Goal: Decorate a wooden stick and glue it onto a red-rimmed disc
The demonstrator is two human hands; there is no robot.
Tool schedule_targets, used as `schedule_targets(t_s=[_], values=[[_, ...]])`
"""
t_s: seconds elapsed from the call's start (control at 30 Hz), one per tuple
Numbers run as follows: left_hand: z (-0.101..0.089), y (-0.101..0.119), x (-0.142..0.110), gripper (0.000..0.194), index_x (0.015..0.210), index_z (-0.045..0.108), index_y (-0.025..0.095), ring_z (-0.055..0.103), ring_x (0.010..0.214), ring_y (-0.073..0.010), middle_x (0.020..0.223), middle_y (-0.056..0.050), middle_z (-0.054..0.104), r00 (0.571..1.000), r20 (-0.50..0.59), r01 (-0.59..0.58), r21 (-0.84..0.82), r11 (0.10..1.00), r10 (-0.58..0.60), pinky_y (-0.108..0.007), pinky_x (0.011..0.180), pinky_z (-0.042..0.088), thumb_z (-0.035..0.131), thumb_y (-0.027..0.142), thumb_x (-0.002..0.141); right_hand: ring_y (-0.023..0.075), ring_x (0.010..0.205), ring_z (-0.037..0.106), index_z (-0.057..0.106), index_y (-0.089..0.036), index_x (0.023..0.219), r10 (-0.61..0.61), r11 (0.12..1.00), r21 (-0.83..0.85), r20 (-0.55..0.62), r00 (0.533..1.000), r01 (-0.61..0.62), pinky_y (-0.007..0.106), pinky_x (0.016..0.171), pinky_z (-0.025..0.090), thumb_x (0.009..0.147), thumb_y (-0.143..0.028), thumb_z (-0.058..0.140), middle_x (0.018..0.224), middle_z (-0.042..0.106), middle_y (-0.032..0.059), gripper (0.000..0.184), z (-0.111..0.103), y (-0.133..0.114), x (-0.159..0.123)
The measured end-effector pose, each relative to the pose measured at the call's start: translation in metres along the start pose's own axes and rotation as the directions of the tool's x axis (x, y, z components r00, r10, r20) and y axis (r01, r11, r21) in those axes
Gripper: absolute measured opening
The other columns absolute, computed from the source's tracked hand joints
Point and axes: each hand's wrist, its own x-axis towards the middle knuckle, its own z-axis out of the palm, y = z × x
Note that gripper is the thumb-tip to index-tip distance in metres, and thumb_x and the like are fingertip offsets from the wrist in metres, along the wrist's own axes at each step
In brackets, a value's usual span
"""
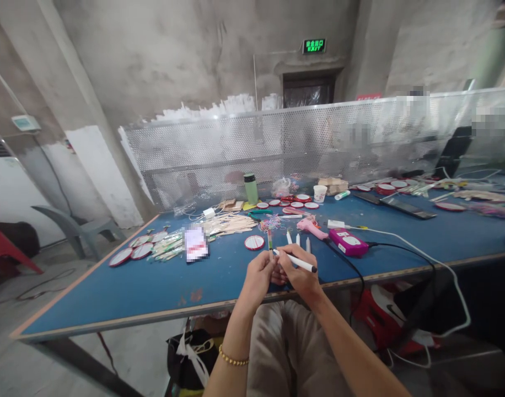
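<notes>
Close to the table's front edge, my left hand [259,275] pinches a narrow flat stick [270,241] upright, with green and reddish colour on its upper part. A white marker pen [297,260] with a black end lies across the fingers of my right hand [302,274], its tip against or very near the stick. My two hands almost touch. Just beyond them lie several white markers [297,239] and a round red-rimmed disc [254,242]. Behind the stick is a small heap of coloured strands [271,222].
A pink glue gun [312,227] and a purple box [348,242] with cables lie to the right. Wooden sticks [231,223], packets and red-rimmed discs [121,257] spread left. A green bottle [251,189] and a paper cup [320,193] stand before the perforated metal screen [219,143].
</notes>
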Motion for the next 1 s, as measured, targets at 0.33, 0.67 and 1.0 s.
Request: schedule_targets(t_s=[0.33, 0.67, 1.0], values=[[-0.0006, -0.0015, 0.0001, 0.04, 0.076, 0.054, 0.017, 0.06, 0.051, -0.0136, 0.059, 0.003, 0.061, 1.0, 0.005, -0.003, 0.0, 1.0, 0.003, -0.028, 0.053, 0.053, 0.069, 0.053, 0.069, 0.0122, 0.054, 0.063, 0.07, -0.019, 0.076, -0.002, 1.0, -0.002, 0.024, 1.0, 0.002, 0.021, 0.055, 0.05, 0.087, -0.023, 0.054, 0.066, 0.071, 0.0009, 0.019, 0.0004, 0.0012, -0.0002], [-0.0005, -0.0019, 0.0003, 0.04, 0.079, 0.057, 0.017, 0.057, 0.049, -0.0127, 0.06, 0.003, 0.06, 1.0, 0.005, -0.001, -0.007, 1.0, 0.001, -0.028, 0.053, 0.053, 0.07, 0.053, 0.069, 0.0127, 0.054, 0.063, 0.069, -0.019, 0.076, -0.009, 1.0, -0.003, 0.005, 1.0, 0.009, 0.021, 0.055, 0.049, 0.087, -0.022, 0.054, 0.065, 0.07, 0.0007, 0.019, -0.0002, 0.001, -0.0003], [0.0004, 0.0012, -0.0015, 0.043, 0.079, 0.057, 0.016, 0.057, 0.048, -0.0119, 0.058, 0.003, 0.059, 1.0, 0.0, 0.008, -0.009, 1.0, -0.008, -0.027, 0.053, 0.053, 0.071, 0.055, 0.068, 0.0123, 0.054, 0.064, 0.069, -0.019, 0.075, -0.024, 1.0, -0.016, 0.01, 1.0, 0.024, 0.021, 0.055, 0.051, 0.087, -0.022, 0.054, 0.065, 0.071, 0.0006, 0.02, 0.0002, 0.0004, 0.0007]])
